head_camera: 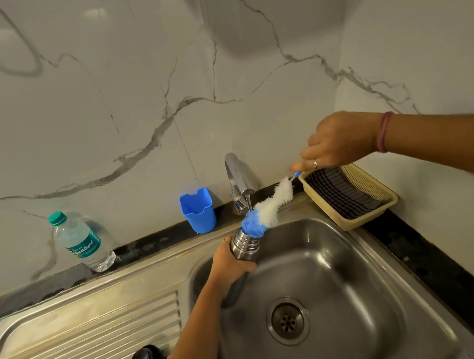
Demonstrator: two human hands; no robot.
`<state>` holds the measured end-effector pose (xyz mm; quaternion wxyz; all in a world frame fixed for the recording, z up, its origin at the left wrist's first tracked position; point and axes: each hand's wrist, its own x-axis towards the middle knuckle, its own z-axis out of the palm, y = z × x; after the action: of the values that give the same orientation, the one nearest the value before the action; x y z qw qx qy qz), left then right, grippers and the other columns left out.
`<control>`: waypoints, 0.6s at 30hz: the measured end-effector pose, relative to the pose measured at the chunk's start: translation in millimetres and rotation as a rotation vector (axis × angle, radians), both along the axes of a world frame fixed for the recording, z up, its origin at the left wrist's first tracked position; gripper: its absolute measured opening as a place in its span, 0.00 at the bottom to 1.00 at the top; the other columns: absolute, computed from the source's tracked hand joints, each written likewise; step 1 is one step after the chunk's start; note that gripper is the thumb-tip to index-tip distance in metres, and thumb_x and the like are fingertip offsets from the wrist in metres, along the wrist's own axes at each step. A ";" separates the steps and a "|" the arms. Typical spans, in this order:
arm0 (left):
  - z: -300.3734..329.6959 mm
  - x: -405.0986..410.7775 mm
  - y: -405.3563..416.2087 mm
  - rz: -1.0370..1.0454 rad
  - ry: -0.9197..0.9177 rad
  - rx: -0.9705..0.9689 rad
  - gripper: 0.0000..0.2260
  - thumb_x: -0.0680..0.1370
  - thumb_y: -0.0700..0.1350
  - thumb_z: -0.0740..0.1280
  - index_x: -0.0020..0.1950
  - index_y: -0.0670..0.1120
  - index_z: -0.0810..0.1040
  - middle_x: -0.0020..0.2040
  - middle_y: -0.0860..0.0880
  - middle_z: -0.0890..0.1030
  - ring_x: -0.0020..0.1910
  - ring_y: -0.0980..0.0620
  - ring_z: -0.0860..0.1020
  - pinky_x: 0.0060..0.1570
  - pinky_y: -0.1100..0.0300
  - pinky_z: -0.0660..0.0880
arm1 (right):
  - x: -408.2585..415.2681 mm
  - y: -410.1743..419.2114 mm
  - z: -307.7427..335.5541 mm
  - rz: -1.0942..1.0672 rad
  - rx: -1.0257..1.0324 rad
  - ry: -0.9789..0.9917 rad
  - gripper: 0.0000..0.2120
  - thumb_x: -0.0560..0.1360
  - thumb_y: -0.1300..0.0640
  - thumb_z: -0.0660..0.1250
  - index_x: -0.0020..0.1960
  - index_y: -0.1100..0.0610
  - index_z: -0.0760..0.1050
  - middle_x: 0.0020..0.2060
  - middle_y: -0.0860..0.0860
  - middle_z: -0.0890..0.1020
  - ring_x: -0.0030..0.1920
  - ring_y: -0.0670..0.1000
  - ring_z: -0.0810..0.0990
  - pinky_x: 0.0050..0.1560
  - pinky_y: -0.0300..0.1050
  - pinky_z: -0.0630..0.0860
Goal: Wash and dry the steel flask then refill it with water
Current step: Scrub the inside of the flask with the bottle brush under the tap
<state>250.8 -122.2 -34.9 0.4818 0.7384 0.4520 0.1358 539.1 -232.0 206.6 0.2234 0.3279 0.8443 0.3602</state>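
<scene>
Over the sink, left hand grips the flask; right hand pinches the brush at its mouth.

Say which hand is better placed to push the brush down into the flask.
Right. The right hand pinches the brush handle, its blue tip at the flask mouth. The left hand grips the flask.

Left hand: fingers curled in a grip, forearm extended forward and up. Right hand: higher and farther right, fingers pinched together pointing left, wrist banded, forearm near horizontal.
</scene>
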 end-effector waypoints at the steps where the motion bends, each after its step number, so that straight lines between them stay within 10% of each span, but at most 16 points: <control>1: 1.1 0.4 -0.3 -0.009 0.000 0.003 0.36 0.61 0.34 0.79 0.67 0.46 0.71 0.55 0.49 0.80 0.48 0.54 0.79 0.40 0.67 0.75 | 2.1 -0.8 -1.9 -0.003 -0.004 0.016 0.20 0.70 0.65 0.68 0.62 0.56 0.77 0.29 0.50 0.70 0.23 0.47 0.66 0.22 0.38 0.59; 6: 7.8 14.2 -5.9 -0.072 0.006 0.060 0.36 0.63 0.36 0.80 0.67 0.49 0.70 0.55 0.53 0.78 0.48 0.57 0.77 0.41 0.71 0.72 | -28.1 -0.1 -16.4 -0.616 -0.410 0.198 0.18 0.82 0.45 0.49 0.66 0.48 0.71 0.36 0.42 0.72 0.33 0.41 0.69 0.34 0.33 0.61; 12: 16.7 25.8 -4.7 -0.049 0.019 0.079 0.36 0.64 0.36 0.79 0.67 0.51 0.68 0.55 0.54 0.74 0.50 0.57 0.73 0.39 0.72 0.67 | -44.9 25.1 -18.6 -0.953 -0.621 0.424 0.17 0.81 0.45 0.54 0.48 0.53 0.78 0.34 0.46 0.76 0.34 0.44 0.71 0.37 0.36 0.65; 18: 10.5 15.0 0.8 -0.015 0.014 0.051 0.38 0.62 0.36 0.80 0.69 0.49 0.70 0.56 0.52 0.78 0.49 0.57 0.77 0.41 0.69 0.72 | -61.7 33.3 -20.7 -0.572 -0.278 0.070 0.13 0.82 0.50 0.54 0.56 0.54 0.75 0.35 0.48 0.76 0.31 0.46 0.71 0.29 0.40 0.66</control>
<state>265.8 -121.4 -24.3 0.4604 0.7548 0.4462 0.1384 477.4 -198.7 185.9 0.3290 0.5307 0.7661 0.1523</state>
